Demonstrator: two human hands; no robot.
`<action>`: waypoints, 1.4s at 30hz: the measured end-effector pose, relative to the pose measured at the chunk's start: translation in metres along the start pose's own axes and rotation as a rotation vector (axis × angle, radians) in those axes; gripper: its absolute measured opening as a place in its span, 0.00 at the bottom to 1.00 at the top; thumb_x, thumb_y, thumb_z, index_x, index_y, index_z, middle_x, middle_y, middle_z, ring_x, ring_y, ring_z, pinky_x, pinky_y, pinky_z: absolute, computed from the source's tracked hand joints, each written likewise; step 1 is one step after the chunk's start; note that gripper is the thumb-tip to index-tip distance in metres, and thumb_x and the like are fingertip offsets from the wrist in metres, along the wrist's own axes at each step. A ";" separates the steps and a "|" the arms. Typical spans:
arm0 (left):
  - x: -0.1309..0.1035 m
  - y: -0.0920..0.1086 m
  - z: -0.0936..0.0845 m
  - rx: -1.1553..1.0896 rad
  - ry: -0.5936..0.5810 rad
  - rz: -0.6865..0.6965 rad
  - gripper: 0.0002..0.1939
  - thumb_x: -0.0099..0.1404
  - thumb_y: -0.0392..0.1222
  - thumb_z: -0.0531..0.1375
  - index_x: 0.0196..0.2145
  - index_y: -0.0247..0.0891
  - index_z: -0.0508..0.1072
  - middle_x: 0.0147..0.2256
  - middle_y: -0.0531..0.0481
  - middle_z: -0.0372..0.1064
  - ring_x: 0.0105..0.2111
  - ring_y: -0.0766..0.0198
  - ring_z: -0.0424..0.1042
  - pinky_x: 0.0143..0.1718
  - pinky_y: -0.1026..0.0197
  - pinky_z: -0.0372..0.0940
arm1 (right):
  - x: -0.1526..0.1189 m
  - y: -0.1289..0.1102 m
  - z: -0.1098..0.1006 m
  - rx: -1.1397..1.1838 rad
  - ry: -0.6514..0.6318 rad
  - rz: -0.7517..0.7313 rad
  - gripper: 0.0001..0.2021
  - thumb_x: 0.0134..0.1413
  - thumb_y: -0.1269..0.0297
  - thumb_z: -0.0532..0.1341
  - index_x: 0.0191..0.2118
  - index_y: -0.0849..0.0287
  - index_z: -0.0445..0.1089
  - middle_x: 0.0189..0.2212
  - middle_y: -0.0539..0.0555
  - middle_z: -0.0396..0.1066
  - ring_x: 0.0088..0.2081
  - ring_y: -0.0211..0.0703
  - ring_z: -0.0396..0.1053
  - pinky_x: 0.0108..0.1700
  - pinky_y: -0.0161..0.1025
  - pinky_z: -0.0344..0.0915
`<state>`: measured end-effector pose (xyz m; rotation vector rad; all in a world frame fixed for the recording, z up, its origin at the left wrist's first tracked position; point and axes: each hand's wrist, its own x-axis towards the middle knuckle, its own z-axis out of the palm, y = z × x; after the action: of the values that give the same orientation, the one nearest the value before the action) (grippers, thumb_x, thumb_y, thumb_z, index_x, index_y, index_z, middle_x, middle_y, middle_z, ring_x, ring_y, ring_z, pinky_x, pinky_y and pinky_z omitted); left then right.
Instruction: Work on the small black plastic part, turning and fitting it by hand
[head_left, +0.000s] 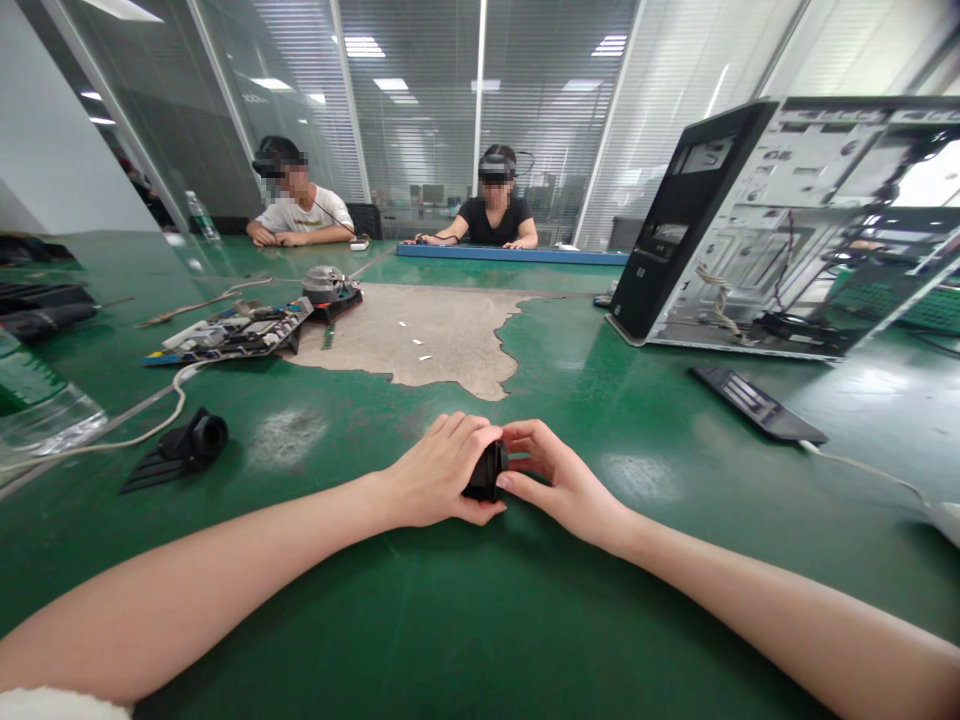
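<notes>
A small black part (484, 474), its exact kind unclear, is held between my two hands just above or on the green table (480, 610). My left hand (442, 470) wraps round it from the left, with the thumb below. From the right, my right hand (555, 480) grips its other side with thumb and fingers. Much of the part is hidden by my fingers. To the left lies a black plastic piece (187, 445) with a round opening and a slatted flat end.
An opened computer case (705, 230) stands at right, near a dark flat device (754, 403) with a white cable. A circuit board (240, 330) and a heatsink fan (326, 288) lie at left, beyond a plastic bottle (45, 400). Two people sit across the table.
</notes>
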<state>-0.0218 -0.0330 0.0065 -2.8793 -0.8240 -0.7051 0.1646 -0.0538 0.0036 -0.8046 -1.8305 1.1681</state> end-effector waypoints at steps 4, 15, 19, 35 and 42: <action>0.000 0.000 0.001 0.014 -0.002 0.007 0.31 0.52 0.51 0.58 0.48 0.33 0.51 0.44 0.39 0.58 0.40 0.52 0.58 0.40 0.52 0.57 | -0.001 0.001 -0.001 -0.053 -0.016 -0.067 0.14 0.48 0.67 0.60 0.42 0.55 0.59 0.41 0.52 0.58 0.45 0.41 0.61 0.48 0.44 0.65; 0.001 -0.001 0.001 -0.003 0.010 -0.001 0.32 0.51 0.51 0.59 0.48 0.33 0.51 0.44 0.40 0.58 0.41 0.53 0.58 0.40 0.52 0.57 | 0.000 0.002 -0.001 -0.013 0.006 -0.059 0.10 0.50 0.66 0.58 0.40 0.55 0.60 0.40 0.52 0.59 0.44 0.40 0.62 0.48 0.43 0.65; 0.000 0.000 0.001 -0.005 0.004 -0.004 0.31 0.52 0.51 0.58 0.48 0.33 0.52 0.45 0.40 0.58 0.41 0.53 0.58 0.41 0.52 0.56 | 0.000 0.002 -0.001 -0.021 -0.012 0.035 0.14 0.50 0.65 0.58 0.43 0.56 0.57 0.40 0.53 0.61 0.43 0.41 0.63 0.45 0.43 0.67; 0.000 -0.001 0.000 0.003 0.005 0.004 0.31 0.52 0.51 0.58 0.47 0.33 0.51 0.44 0.40 0.57 0.41 0.53 0.58 0.40 0.52 0.57 | -0.001 0.002 -0.001 -0.037 0.011 -0.006 0.10 0.51 0.66 0.57 0.41 0.56 0.58 0.39 0.52 0.60 0.43 0.39 0.63 0.45 0.41 0.66; 0.000 -0.001 0.001 0.009 0.004 0.004 0.31 0.52 0.51 0.58 0.47 0.33 0.52 0.44 0.40 0.58 0.40 0.52 0.58 0.40 0.52 0.57 | -0.002 -0.002 -0.001 -0.086 -0.035 -0.043 0.14 0.49 0.70 0.58 0.42 0.55 0.57 0.40 0.52 0.59 0.43 0.40 0.62 0.45 0.42 0.66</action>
<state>-0.0222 -0.0321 0.0057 -2.8699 -0.8183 -0.7048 0.1657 -0.0559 0.0052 -0.7941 -1.9290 1.0890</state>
